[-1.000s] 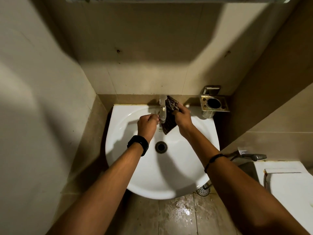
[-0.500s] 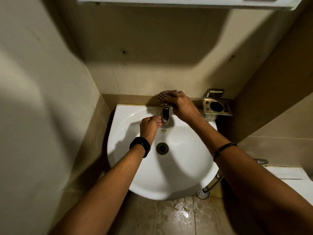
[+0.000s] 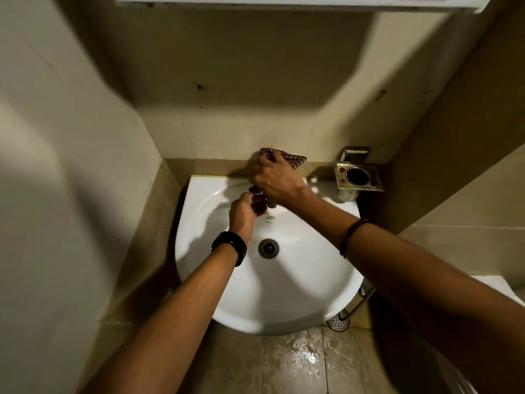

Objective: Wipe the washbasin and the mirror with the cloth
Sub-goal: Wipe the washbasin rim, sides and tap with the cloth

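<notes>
A white washbasin (image 3: 284,294) hangs in a tiled corner, its drain (image 3: 268,247) in the middle. My right hand (image 3: 277,182) presses a dark checked cloth (image 3: 295,160) over the tap at the basin's back; only the tap's spout tip (image 3: 272,205) shows below the hand. My left hand (image 3: 243,212) pinches the cloth's lower end just left of the spout. The bottom edge of a white mirror frame (image 3: 284,2) runs along the top of the view; the glass itself is out of sight.
A metal holder (image 3: 359,177) is fixed to the wall right of the basin. A hose with a spray head (image 3: 339,322) hangs under the basin's right side. The floor tiles (image 3: 298,362) below are wet. A white toilet edge (image 3: 494,285) shows at the right.
My right hand carried the cloth from beside the tap up over its top. My left hand, which was at the spout, now holds the cloth's hanging end. The view has tilted upward slightly.
</notes>
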